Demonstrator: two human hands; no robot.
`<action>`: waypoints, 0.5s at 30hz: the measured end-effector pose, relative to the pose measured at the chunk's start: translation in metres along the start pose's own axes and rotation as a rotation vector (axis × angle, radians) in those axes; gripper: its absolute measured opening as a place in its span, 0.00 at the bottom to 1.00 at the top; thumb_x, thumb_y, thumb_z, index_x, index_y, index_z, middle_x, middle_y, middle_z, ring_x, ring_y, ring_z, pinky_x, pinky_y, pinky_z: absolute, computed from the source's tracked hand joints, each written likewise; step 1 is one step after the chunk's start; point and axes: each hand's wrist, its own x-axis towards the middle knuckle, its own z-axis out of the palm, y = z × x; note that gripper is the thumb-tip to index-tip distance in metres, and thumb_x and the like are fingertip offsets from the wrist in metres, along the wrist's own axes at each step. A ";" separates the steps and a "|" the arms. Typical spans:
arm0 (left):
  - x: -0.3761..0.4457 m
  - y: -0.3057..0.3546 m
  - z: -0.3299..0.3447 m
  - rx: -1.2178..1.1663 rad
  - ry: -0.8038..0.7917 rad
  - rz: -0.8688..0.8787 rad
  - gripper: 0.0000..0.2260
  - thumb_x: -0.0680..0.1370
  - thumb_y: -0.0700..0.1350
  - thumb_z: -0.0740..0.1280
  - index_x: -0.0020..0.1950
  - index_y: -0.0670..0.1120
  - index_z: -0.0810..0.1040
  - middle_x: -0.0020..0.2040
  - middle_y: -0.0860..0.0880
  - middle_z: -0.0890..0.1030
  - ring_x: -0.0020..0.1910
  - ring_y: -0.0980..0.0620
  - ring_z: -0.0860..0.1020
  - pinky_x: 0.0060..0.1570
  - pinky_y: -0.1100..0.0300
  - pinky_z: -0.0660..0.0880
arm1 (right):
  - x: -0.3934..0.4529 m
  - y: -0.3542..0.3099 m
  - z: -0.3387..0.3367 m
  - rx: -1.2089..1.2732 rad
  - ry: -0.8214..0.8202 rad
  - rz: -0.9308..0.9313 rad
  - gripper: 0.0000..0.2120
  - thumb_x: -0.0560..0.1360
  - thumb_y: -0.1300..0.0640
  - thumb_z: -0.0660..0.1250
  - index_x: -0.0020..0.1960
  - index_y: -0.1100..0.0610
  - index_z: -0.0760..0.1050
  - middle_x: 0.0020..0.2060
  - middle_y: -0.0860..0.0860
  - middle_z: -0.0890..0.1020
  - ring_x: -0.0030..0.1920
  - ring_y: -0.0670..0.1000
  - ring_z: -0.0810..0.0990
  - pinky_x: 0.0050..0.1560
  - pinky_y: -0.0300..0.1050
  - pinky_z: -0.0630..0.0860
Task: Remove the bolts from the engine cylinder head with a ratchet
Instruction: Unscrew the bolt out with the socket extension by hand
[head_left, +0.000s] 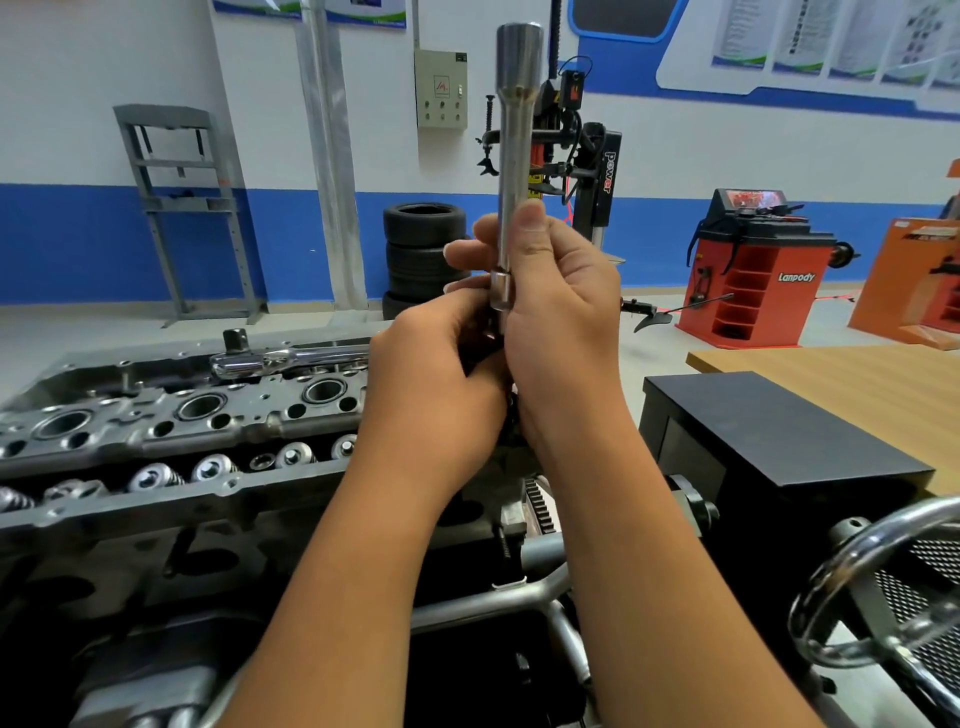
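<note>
My right hand (558, 312) grips a long chrome extension bar (514, 156) and holds it upright in front of me, its wide end at the top. A small socket (502, 293) sits on the bar's lower end. My left hand (441, 374) pinches something dark just below that socket; what it is stays hidden between the fingers. The grey cylinder head (171, 421) lies at the left on an engine stand, with valve springs and spark plug wells showing. A chrome ratchet (280, 361) lies across its far edge, head to the left.
A black box (779, 431) stands at the right beside a wooden table (857, 379). A chrome handwheel (883, 582) sits at the lower right. Behind are stacked tyres (423, 249), a grey press frame (176, 208), a tyre changer and a red wheel balancer (753, 270).
</note>
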 end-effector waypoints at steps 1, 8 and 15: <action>-0.001 0.000 0.001 -0.005 0.014 -0.003 0.18 0.76 0.34 0.72 0.54 0.57 0.85 0.43 0.58 0.87 0.41 0.62 0.84 0.43 0.60 0.82 | -0.001 -0.001 -0.001 0.003 -0.006 -0.004 0.11 0.84 0.52 0.65 0.52 0.61 0.76 0.45 0.63 0.86 0.42 0.58 0.85 0.49 0.60 0.83; 0.000 0.001 -0.002 -0.045 -0.077 0.002 0.13 0.79 0.34 0.69 0.56 0.49 0.85 0.47 0.51 0.88 0.49 0.47 0.86 0.49 0.44 0.83 | -0.001 -0.003 -0.003 -0.029 0.006 -0.044 0.10 0.85 0.55 0.64 0.48 0.60 0.75 0.43 0.62 0.87 0.40 0.60 0.85 0.47 0.60 0.83; -0.002 0.003 0.002 -0.044 0.038 0.010 0.19 0.75 0.34 0.75 0.49 0.60 0.82 0.42 0.57 0.87 0.40 0.61 0.85 0.46 0.54 0.83 | -0.003 -0.005 -0.003 0.024 -0.015 0.010 0.10 0.83 0.53 0.67 0.52 0.61 0.75 0.44 0.62 0.87 0.41 0.58 0.86 0.41 0.54 0.84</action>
